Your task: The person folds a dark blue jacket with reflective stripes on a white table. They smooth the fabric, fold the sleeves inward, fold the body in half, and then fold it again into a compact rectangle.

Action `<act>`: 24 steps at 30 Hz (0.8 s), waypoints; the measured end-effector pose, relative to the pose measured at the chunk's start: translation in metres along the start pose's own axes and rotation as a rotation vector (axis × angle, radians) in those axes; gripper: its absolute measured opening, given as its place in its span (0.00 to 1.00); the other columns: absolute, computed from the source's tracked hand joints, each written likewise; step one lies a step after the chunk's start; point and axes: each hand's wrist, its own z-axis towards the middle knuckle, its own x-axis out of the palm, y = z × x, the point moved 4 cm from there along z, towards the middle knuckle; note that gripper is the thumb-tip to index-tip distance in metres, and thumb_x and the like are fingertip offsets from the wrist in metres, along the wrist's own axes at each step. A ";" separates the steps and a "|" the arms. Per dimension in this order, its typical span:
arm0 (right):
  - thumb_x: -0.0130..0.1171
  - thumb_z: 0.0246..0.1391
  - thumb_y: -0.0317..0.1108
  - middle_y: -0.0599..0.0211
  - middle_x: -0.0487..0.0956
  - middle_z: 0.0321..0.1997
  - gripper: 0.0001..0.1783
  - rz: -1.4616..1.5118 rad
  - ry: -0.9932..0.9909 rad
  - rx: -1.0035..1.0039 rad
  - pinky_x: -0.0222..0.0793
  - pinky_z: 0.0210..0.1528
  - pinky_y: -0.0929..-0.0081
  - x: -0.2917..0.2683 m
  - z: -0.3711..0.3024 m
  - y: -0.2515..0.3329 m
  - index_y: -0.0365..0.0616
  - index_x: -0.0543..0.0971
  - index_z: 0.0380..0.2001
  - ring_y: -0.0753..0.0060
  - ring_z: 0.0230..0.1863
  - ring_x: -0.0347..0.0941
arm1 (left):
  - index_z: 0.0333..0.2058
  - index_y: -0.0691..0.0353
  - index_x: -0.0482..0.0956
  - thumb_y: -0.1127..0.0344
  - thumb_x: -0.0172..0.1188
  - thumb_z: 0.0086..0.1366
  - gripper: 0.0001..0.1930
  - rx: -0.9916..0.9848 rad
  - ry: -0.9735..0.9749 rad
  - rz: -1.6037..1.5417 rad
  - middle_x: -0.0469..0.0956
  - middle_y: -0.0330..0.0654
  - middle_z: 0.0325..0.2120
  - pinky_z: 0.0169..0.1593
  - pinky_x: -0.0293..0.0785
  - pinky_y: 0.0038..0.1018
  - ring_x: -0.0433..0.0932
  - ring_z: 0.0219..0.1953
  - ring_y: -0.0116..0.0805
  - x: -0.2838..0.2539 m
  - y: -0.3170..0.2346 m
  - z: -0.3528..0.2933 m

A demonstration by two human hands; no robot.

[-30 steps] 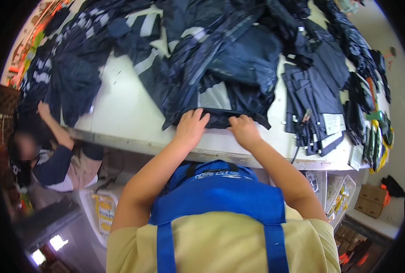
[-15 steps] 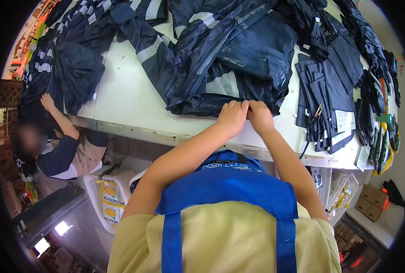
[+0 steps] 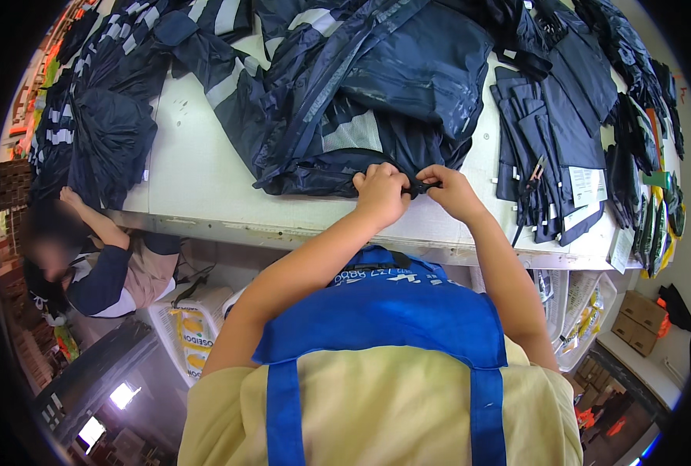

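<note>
A dark navy jacket [image 3: 415, 78] with pale reflective stripes lies bunched on the white table in front of me. Its near edge is gathered under my fingers. My left hand [image 3: 382, 194] is closed on this edge, fingers curled over the dark fabric. Just to the right, my right hand [image 3: 453, 191] pinches a small black bit of the same edge between thumb and fingers. What exactly that bit is, I cannot make out. A patch of grey mesh lining [image 3: 352, 133] shows in the folds above my left hand.
Stacked dark fabric pieces [image 3: 551, 140] lie to the right, with snips [image 3: 535, 172] and a white paper label [image 3: 588, 186] on them. More striped garments [image 3: 112, 132] hang over the table's left end, where a person [image 3: 116, 272] reaches up. White bins [image 3: 186, 326] stand below the metal table edge [image 3: 283, 233].
My hands have moved slightly apart along the jacket's edge, and the right one now pinches a small bit of it. The view has shifted a little.
</note>
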 end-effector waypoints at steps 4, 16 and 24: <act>0.54 0.44 0.17 0.65 0.78 0.36 0.17 0.300 0.067 0.107 0.70 0.42 0.78 0.001 -0.008 0.016 0.38 0.77 0.40 0.75 0.39 0.74 | 0.27 0.54 0.83 0.58 0.69 0.48 0.10 -0.039 0.067 -0.124 0.75 0.36 0.37 0.49 0.55 0.41 0.68 0.49 0.39 -0.018 -0.004 -0.003; 0.65 0.39 0.30 0.63 0.72 0.30 0.08 -0.619 -0.162 -0.568 0.65 0.40 0.65 0.020 -0.027 0.062 0.45 0.77 0.25 0.59 0.37 0.69 | 0.22 0.50 0.80 0.61 0.68 0.48 0.05 -0.048 -0.156 -0.138 0.72 0.34 0.38 0.45 0.58 0.41 0.66 0.47 0.42 -0.032 0.001 -0.024; 0.63 0.42 0.27 0.61 0.71 0.30 0.06 -0.717 -0.359 -0.401 0.63 0.41 0.61 -0.032 -0.045 0.030 0.42 0.75 0.25 0.54 0.37 0.69 | 0.22 0.51 0.81 0.61 0.68 0.49 0.06 -0.382 -0.454 0.081 0.69 0.39 0.40 0.48 0.65 0.36 0.67 0.46 0.44 -0.136 0.101 -0.044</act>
